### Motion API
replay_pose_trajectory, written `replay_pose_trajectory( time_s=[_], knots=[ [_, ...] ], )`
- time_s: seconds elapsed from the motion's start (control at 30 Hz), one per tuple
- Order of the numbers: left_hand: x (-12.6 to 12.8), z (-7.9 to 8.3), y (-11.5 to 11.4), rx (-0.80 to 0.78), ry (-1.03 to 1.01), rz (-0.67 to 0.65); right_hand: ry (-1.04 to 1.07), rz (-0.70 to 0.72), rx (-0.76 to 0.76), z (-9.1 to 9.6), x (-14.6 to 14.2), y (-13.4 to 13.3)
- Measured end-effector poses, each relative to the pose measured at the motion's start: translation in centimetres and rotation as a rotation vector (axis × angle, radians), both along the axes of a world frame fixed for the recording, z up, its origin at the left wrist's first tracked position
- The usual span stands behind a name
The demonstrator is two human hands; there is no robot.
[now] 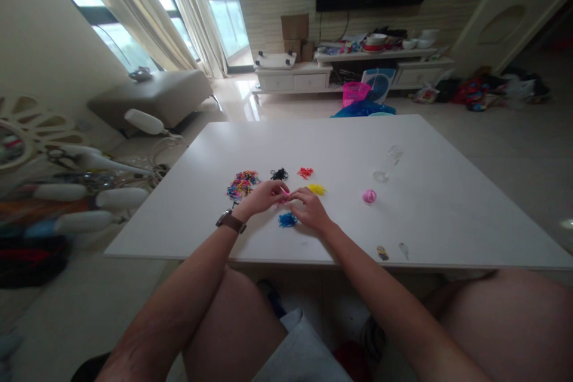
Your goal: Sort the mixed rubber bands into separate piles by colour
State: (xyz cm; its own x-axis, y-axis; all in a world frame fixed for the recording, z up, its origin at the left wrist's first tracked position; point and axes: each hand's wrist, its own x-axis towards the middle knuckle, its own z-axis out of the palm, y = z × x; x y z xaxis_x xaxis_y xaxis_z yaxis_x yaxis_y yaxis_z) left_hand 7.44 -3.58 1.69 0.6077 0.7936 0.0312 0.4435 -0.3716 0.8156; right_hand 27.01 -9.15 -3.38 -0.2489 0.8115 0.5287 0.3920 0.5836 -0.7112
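Observation:
Above the white table (340, 143), my left hand (264, 196) and my right hand (310, 209) meet with their fingertips drawn together. Between them shows a bit of pink, the pink rubber bands (285, 196), mostly hidden by the fingers. Left of my left hand lies a mixed pile of coloured rubber bands (242, 184). Beyond the hands are a black pile (279, 173) and a red pile (305, 173). Yellow bands (317, 189) lie just past my right hand, and blue bands (287, 219) sit nearer to me, beside its fingers.
On the right of the table lie a clear plastic container (394, 156) and a round pink object (369, 196). Near the front edge are a small yellow figure piece (382, 252) and a small clear piece (403, 249). A pink basket (355, 94) stands behind the table.

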Motion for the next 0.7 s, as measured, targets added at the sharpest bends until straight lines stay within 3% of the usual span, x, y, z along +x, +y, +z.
replay_pose_trajectory(
  time_s=[0.2, 0.7],
  knots=[
    [-0.01, 0.31, -0.11, -0.017, -0.011, 0.007, 0.025, -0.069, -0.004, 0.24, 0.03, -0.10],
    [-0.16, 0.22, 0.13, 0.058, 0.043, 0.004, -0.004, -0.037, -0.002, -0.15, 0.00, 0.04]
  ],
)
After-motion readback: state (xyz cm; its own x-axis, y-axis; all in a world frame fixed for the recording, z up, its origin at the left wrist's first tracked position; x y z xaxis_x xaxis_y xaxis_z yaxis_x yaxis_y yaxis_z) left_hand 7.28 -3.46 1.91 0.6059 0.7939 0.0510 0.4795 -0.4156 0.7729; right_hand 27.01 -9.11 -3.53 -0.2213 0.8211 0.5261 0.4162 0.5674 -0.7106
